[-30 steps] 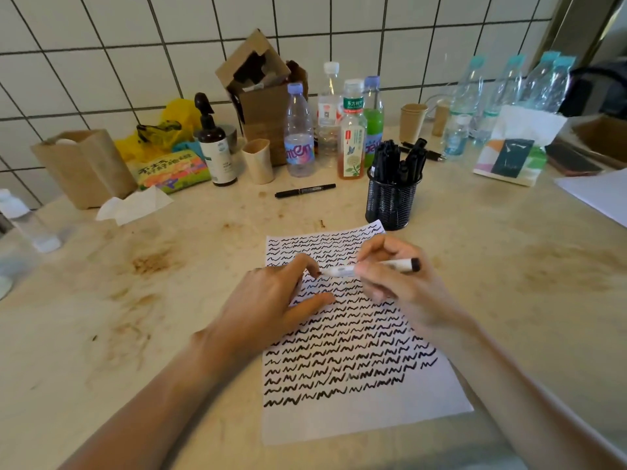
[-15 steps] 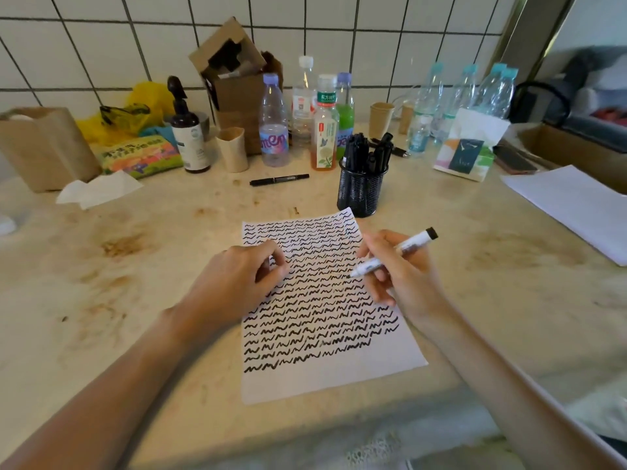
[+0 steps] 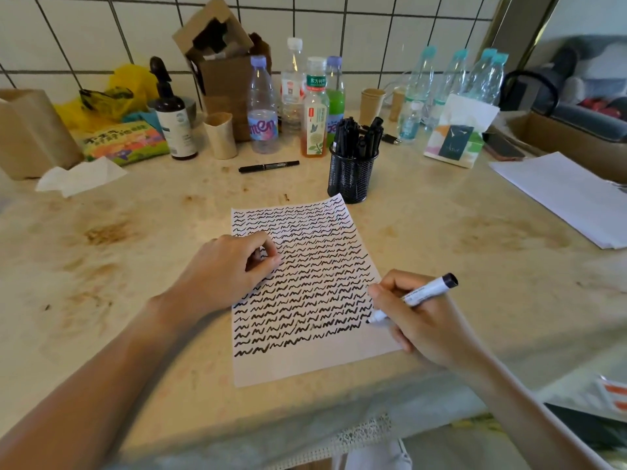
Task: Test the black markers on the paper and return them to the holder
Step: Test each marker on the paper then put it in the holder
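Observation:
A white sheet of paper (image 3: 305, 366) covered in rows of black squiggles lies in front of me. My right hand (image 3: 424, 322) grips a white-barrelled marker (image 3: 422, 295), its uncapped black tip touching the paper's right edge near the lower rows. My left hand (image 3: 225, 274) rests on the paper's left side, fingers curled around something small and dark, probably the cap. A black mesh holder (image 3: 351, 176) full of black markers stands just beyond the paper. One more black marker (image 3: 268, 166) lies loose on the table behind it.
Bottles (image 3: 315, 110), paper cups (image 3: 220, 135), a cardboard box (image 3: 224, 72) and a pump bottle (image 3: 173, 117) line the tiled wall. A tissue pack (image 3: 458, 134) and a stack of blank paper (image 3: 570, 198) lie to the right. The table's front edge is close below the sheet.
My hands separated after pulling the cap off. The right hand swung the marker down to the paper's lower right, tip now on the sheet; the left hand curled shut on the paper's left.

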